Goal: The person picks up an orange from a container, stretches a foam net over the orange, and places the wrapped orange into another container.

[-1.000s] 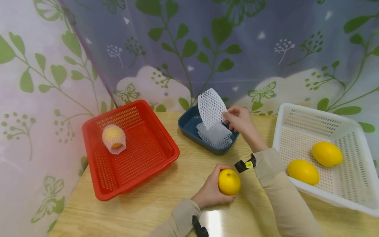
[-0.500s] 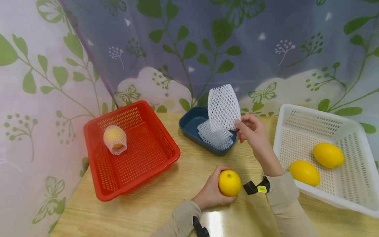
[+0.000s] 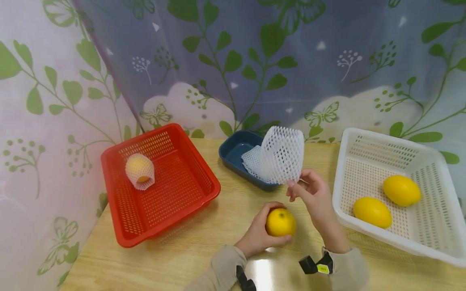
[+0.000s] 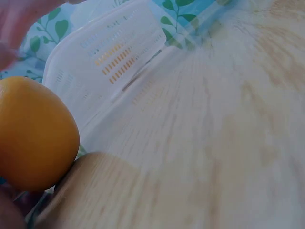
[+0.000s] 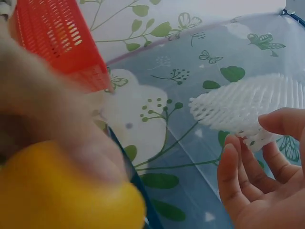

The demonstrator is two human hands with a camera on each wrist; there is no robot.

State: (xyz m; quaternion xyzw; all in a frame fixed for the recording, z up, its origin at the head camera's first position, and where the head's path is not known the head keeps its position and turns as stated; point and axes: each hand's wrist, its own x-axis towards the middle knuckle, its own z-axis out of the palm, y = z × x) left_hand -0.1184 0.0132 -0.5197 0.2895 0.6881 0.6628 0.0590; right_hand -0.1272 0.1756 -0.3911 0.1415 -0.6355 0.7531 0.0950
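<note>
Head cam bright w/ fairly even light, white glare spot on near tabletop (image 3: 263,275), faint shadow under red basket (image 3: 176,173), L wrist cam dim, bluish, hazy, R wrist cam dimmish, L hand (image 5: 62,117) & yellow fruit (image 5: 62,191) blurred

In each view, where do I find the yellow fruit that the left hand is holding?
Head: the yellow fruit sits below centre, slightly right, in the left hand.
Left wrist: at the left edge, cut off by the frame.
Right wrist: lower-left corner, blurred, partly behind the hand.
Shared landmark: the leaf-patterned backdrop appears in all three.
</note>
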